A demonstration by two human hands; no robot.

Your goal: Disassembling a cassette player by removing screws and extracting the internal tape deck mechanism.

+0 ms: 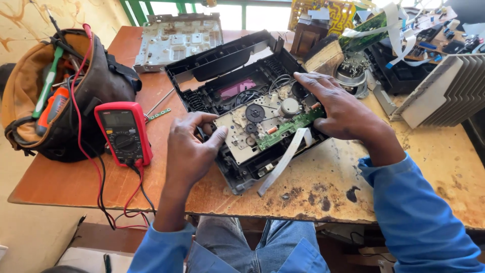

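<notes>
Two bare hands rest on an opened black plastic chassis point(237, 96) of an audio player lying on a worn, stained wooden tabletop point(313, 187). Inside the chassis sits a grey metal tape-deck mechanism point(247, 134) with dark pulleys, a small round motor and a narrow green circuit board point(288, 127) along its near edge; a flat white ribbon cable point(285, 161) trails from it toward the person.

The mechanism's long axis runs slanted, from lower left to upper right, and it lies directly between the two hands. The left hand point(189, 151) is at its left end, fingers point(217, 139) loosely curled and touching the mechanism's left edge, thumb side toward the chassis wall. The right hand point(338, 108) lies flat over the right end, fingers point(308, 81) spread and pressing down near the motor and the green board. Neither hand is closed around anything; both are in contact, the right one covering more of the mechanism.

To the left stand a red digital multimeter point(124, 132) with red and black leads and a tool bag point(65, 96) holding screwdrivers. Behind lie a grey metal cover point(179, 40), other circuit boards point(328, 15) and a finned heat sink point(449, 86).
</notes>
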